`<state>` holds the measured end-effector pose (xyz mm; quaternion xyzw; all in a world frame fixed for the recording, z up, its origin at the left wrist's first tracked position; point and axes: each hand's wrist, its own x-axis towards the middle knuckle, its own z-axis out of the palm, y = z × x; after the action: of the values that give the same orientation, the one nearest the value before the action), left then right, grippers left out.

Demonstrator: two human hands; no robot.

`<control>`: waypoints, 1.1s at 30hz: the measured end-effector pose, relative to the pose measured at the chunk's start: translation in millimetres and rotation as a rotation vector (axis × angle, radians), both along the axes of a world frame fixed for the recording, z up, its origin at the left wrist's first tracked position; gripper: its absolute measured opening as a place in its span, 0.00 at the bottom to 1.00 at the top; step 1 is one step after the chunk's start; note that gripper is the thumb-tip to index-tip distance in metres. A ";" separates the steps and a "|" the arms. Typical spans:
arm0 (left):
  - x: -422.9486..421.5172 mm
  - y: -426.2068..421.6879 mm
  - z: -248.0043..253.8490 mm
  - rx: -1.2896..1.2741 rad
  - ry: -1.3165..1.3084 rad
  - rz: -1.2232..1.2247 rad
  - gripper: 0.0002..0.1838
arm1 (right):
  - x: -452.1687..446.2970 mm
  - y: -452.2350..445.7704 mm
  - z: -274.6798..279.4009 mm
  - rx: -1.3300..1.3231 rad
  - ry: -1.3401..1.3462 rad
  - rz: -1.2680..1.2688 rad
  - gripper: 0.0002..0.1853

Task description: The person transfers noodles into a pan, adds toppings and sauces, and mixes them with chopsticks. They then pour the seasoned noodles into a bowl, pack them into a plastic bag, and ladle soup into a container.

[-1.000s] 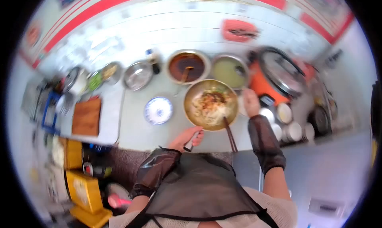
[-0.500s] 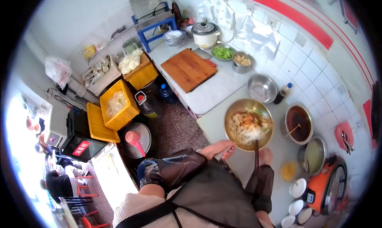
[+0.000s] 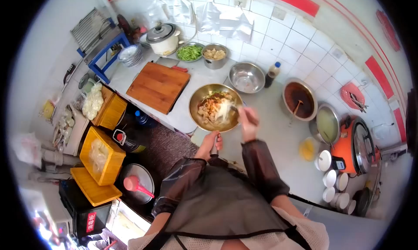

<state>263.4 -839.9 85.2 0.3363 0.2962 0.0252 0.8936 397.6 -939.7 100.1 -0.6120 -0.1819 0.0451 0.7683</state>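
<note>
A gold-coloured pan point(image 3: 192, 112) stands on the counter in front of me, with pale strips, reddish-brown seasoning, green bits and white shreds in it. My left hand point(image 3: 212, 143) is closed round its grey handle at the near side. At the pan's right rim, my right hand point(image 3: 248, 122) is closed and blurred by motion. It grips dark chopsticks point(image 3: 234, 108), whose lower ends reach into the food; most of their length is hidden by the hand. An steel bowl point(image 3: 247, 78) sits just beyond the pan.
Left of the pan lies a wooden cutting board point(image 3: 158, 87). Behind are a plate of chopped greens point(image 3: 190, 52) and a pot of pale chunks point(image 3: 214, 54). To the right stand a pot of dark sauce point(image 3: 299, 99), an orange cooker point(image 3: 348, 141) and several white bowls point(image 3: 329, 178).
My view has turned, shifting the counter leftward in the picture. My right hand has risen to the pan's right rim, and the chopsticks point into the food from the right. My left hand keeps its hold.
</note>
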 end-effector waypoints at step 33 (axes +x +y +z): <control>29.8 3.2 -37.3 0.000 0.090 0.131 0.10 | 149.7 -27.2 -26.5 -0.275 0.147 0.386 0.13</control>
<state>293.2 -836.7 47.8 0.3171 0.3572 0.0684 0.8759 547.3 -966.9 73.6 -0.6599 -0.2310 0.2599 0.6660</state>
